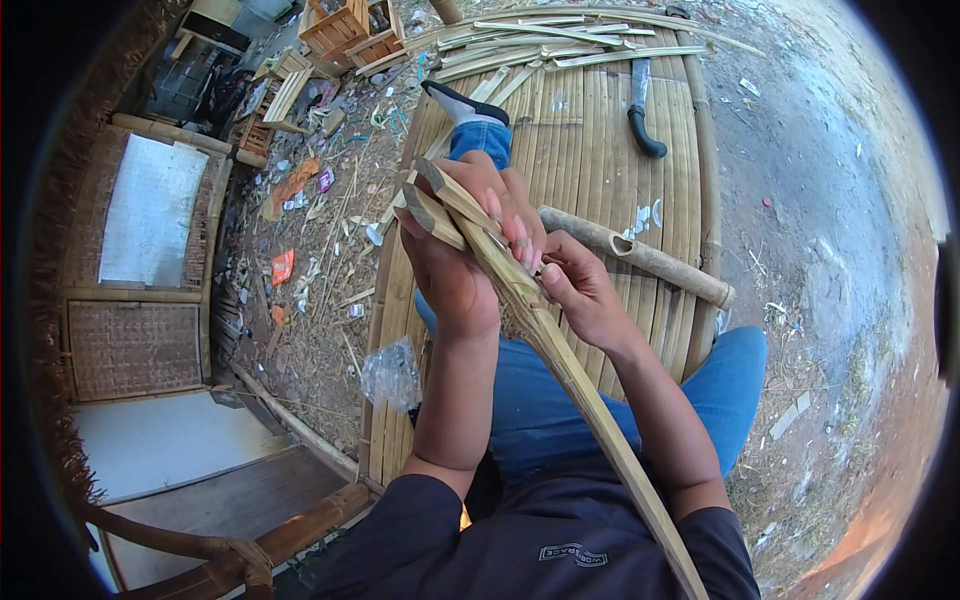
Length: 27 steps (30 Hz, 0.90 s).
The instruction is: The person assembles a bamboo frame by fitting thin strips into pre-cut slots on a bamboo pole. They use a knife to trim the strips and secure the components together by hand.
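A long split bamboo strip (590, 390) runs from upper left down past my right forearm toward the lower edge. Its far end parts into two prongs with slanted cut ends, one (450, 190) lying above the other (432, 217). My left hand (465, 285) is closed around the prongs, palm below and fingers curled over the far side. At the edge of the strip, near where it parts, my right hand (585, 290) is closed in a pinch. A small dark bit shows at its fingertips, too small to name. A thick bamboo tube (660, 265) lies just beyond that hand.
I sit on a slatted bamboo bench (545, 145). A machete (640, 105) with a black curved handle lies at its far right. Several split strips (550, 45) are piled at the far end. Left of the bench sits a clear plastic bag (392, 375); litter covers the ground.
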Each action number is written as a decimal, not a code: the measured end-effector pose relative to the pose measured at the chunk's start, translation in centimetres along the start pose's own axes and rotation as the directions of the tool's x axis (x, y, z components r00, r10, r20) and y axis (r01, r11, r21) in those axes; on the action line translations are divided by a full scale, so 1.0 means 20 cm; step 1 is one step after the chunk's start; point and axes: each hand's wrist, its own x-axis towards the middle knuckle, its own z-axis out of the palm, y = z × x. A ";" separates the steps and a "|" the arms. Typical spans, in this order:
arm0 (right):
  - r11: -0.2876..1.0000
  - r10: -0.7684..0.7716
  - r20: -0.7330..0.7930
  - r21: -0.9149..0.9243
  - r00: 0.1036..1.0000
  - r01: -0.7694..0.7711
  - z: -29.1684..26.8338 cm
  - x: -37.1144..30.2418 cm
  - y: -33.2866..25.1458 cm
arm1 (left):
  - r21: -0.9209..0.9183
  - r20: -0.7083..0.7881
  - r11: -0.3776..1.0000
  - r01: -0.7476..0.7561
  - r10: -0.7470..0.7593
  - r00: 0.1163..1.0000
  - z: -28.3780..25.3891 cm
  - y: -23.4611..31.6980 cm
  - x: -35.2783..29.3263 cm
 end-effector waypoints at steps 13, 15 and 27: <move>0.849 -0.272 -0.135 -0.500 0.953 0.172 -0.03 -0.03 -0.17 | 0.060 -0.128 0.998 0.011 -0.004 0.992 0.03 -0.05 0.01; 0.769 -0.391 -0.076 -0.575 0.917 0.280 -0.03 -0.06 -0.30 | 0.196 -0.196 0.981 0.007 0.032 0.980 0.02 -0.07 0.02; 0.745 -0.639 -0.236 -0.426 0.732 0.513 -0.07 -0.20 -0.62 | 0.494 -0.283 0.866 -0.079 0.246 0.927 0.11 -0.15 0.11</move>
